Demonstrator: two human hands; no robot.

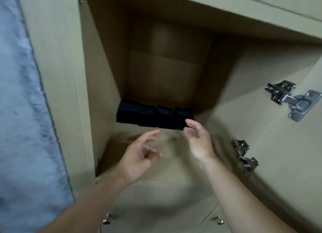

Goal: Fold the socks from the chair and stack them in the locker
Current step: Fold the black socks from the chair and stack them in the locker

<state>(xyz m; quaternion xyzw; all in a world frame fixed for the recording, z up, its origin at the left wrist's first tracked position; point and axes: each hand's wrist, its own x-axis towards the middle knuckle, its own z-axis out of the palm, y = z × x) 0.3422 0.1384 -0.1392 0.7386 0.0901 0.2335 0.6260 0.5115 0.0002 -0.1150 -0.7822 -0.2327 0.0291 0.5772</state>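
Note:
Several folded dark navy socks (pixel 153 115) stand side by side in a row on the beige shelf of the open locker (pixel 226 128). My right hand (pixel 198 140) reaches in with relaxed fingers, its fingertips at the right end of the row, touching or just short of the last sock. My left hand (pixel 139 156) hovers over the shelf in front of the row, fingers loosely spread, holding nothing. The picture is blurred by motion.
The locker door (pixel 287 154) stands open on the right with two metal hinges (pixel 291 98) (pixel 244 154). Below the shelf are drawer fronts with small brass knobs (pixel 106 220) (pixel 220 221). A blue-grey fabric surface (pixel 22 128) fills the left side.

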